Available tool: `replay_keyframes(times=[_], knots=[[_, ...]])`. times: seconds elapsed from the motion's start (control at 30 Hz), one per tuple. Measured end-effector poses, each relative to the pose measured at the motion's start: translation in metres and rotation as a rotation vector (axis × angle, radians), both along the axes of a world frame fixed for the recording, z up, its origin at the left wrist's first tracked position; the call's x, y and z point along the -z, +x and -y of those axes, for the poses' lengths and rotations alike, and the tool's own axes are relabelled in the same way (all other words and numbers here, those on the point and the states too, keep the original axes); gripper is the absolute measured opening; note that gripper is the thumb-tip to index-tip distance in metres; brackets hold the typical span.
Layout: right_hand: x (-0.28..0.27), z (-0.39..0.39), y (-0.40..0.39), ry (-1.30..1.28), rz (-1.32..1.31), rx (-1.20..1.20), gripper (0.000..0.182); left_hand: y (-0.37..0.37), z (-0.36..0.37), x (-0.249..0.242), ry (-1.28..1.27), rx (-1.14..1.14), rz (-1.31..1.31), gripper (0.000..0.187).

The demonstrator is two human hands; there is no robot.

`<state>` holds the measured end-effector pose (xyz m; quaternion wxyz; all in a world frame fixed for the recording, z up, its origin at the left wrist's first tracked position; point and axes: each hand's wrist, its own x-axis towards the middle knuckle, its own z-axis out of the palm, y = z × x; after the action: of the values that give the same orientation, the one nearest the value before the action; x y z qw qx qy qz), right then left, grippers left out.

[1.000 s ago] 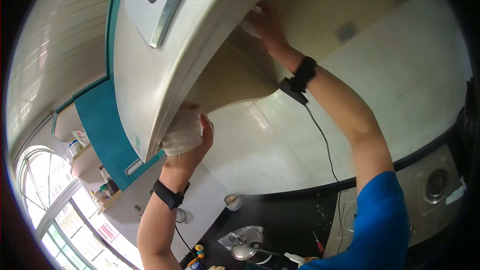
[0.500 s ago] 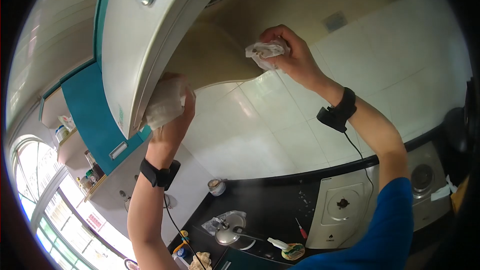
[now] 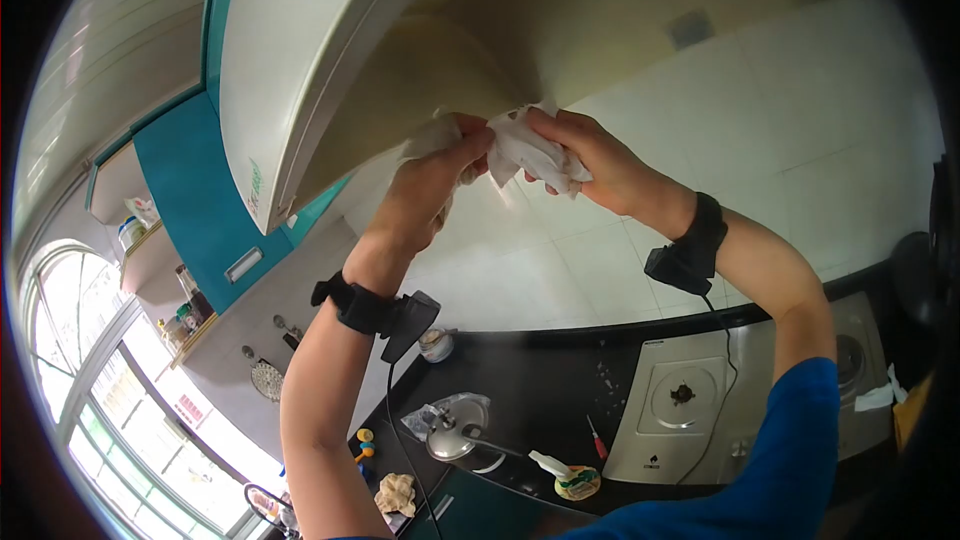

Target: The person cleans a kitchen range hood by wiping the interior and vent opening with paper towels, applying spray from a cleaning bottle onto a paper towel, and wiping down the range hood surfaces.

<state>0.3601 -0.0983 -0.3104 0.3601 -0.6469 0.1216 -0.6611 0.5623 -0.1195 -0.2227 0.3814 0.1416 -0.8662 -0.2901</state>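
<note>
Both of my hands are raised below a cream range hood. My left hand is closed on a crumpled white tissue, partly hidden behind the fingers. Close beside it, my right hand grips another crumpled white tissue with small dark spots at its top. The left fingertips meet the left edge of the right hand's tissue; whether they pinch it is hard to tell. Black bands with cables are on both wrists.
A gas stove lies at the lower right. On the black counter stand a lidded pot, a red screwdriver, a wipes pack and a jar. A teal cabinet hangs at left.
My left hand has left the hood's left edge and moved right and up, close to the right hand. My right hand has come slightly lower, its tissue now more spread. The view has shifted slightly.
</note>
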Motion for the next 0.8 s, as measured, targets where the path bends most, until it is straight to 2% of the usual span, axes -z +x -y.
replay_keyframes(times=[0.13,0.2,0.23,0.3,0.33,0.37,0.43,0.47,0.5,0.57,0.6,0.63,0.7,0.73,0.8], knots=[[0.008,-0.003,0.010,0.011,0.131,-0.122,0.050,-0.017,0.019,0.010,0.010,0.040,-0.027,0.022],[0.011,-0.012,0.022,0.188,0.304,-0.099,0.051,-0.028,0.021,0.014,-0.286,-0.150,-0.060,0.018],[0.014,-0.008,0.025,0.167,0.301,-0.106,0.051,-0.033,0.009,0.014,-0.422,-0.297,-0.004,0.018],[0.013,0.003,0.024,0.116,0.156,-0.052,0.050,-0.035,0.020,0.014,-0.620,-0.384,0.001,0.018],[0.010,-0.001,0.025,0.140,0.149,-0.056,0.044,-0.035,0.020,0.011,-0.506,-0.341,0.010,0.021],[0.006,0.002,0.021,0.122,0.155,-0.060,0.044,-0.033,0.023,0.009,-0.525,-0.342,0.014,0.021],[0.005,0.016,0.015,0.171,0.186,-0.251,0.039,-0.026,0.035,0.006,-0.399,-0.256,-0.013,0.022],[0.001,0.021,0.015,0.214,0.249,-0.300,0.035,-0.024,0.044,0.005,-0.440,-0.240,-0.046,0.023],[-0.004,0.025,0.015,0.206,0.256,-0.302,0.035,-0.023,0.045,0.001,-0.448,-0.238,-0.039,0.023],[-0.013,0.035,0.017,0.037,0.289,-0.315,0.033,-0.017,0.046,-0.005,-0.631,-0.445,-0.005,0.014],[-0.024,0.047,0.016,-0.062,0.347,-0.279,0.032,-0.012,0.049,-0.003,-0.812,-0.443,-0.043,0.012],[-0.036,0.047,0.015,-0.065,0.357,-0.281,0.032,-0.005,0.046,-0.001,-0.815,-0.441,-0.033,0.012],[-0.065,0.043,0.005,-0.287,0.630,0.061,0.026,0.009,0.031,-0.001,-1.307,-0.519,-0.055,0.014],[-0.083,0.049,-0.006,-0.371,0.600,0.268,0.026,0.014,0.022,-0.004,-1.320,-0.518,-0.055,0.014],[-0.125,0.052,-0.036,-0.509,0.523,0.746,0.028,0.025,0.010,-0.006,-1.614,-0.601,0.021,0.017]])
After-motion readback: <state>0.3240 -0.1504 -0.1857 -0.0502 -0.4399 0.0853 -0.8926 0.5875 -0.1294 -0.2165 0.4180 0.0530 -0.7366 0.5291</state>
